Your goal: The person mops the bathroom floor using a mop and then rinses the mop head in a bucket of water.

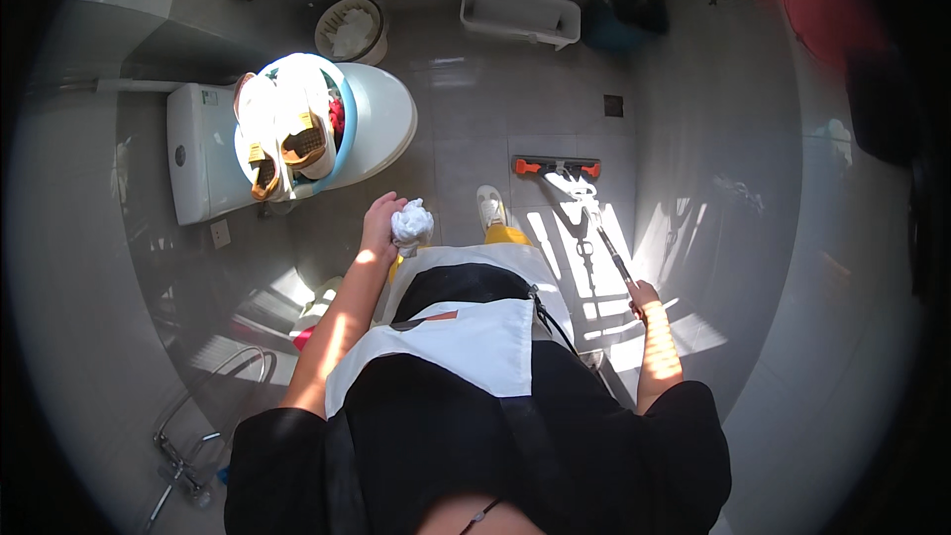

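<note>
My left hand holds a crumpled white cloth or paper wad in front of my apron. On my other side, my right hand grips the handle of a squeegee-type sponge mop. The mop's head, dark with orange ends, rests on the grey tiled floor. Left of my left hand stands a closed white toilet. On its lid and against the tank sits a light-blue-rimmed basin, with a pair of white shoes with brown insoles lying on top.
Along the far wall are a waste basket with white paper, a white plastic bin and a dark dustpan. A floor drain lies near the right wall. A shower fixture is at lower left; red fabric hangs upper right.
</note>
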Motion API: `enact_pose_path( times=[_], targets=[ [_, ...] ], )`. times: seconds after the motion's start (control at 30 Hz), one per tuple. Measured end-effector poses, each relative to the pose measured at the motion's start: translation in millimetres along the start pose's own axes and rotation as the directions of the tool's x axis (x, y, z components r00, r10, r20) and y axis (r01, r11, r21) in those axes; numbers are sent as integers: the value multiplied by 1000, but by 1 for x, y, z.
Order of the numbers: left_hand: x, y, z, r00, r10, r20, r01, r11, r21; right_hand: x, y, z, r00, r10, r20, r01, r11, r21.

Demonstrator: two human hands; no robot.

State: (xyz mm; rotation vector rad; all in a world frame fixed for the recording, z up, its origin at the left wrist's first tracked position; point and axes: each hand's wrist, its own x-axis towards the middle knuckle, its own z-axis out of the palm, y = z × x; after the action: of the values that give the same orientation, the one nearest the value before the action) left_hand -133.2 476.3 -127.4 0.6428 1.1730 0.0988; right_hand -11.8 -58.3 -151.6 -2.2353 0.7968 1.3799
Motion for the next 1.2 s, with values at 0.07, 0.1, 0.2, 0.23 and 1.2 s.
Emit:
enact_pose_path(
  times=[0.07, 0.1, 0.2, 0.23, 1.2],
  targets=[
    [-2, 25, 1, 999, -20, 50, 17, 998, 57, -25, 1, 35, 996, 42, -73, -34, 994, 105],
    [1, 34, -4, 996, -35, 77, 28, 996, 87, -20, 17, 52, 998, 52, 41, -59, 980, 189],
    [32, 50, -40, 990, -84, 114, 62, 982, 178, -72, 35, 117, 992, 44, -120, -33, 996, 88],
    [42, 53, -48, 984, -106, 140, 77, 977, 198, -84, 52, 135, 983, 175, 54, -181, 974, 136],
    [-16, -123, -110, 763, -610, 212, 245, 577, 779, -270, 163, 554, 986, 22, 164, -164, 265, 950]
  ],
)
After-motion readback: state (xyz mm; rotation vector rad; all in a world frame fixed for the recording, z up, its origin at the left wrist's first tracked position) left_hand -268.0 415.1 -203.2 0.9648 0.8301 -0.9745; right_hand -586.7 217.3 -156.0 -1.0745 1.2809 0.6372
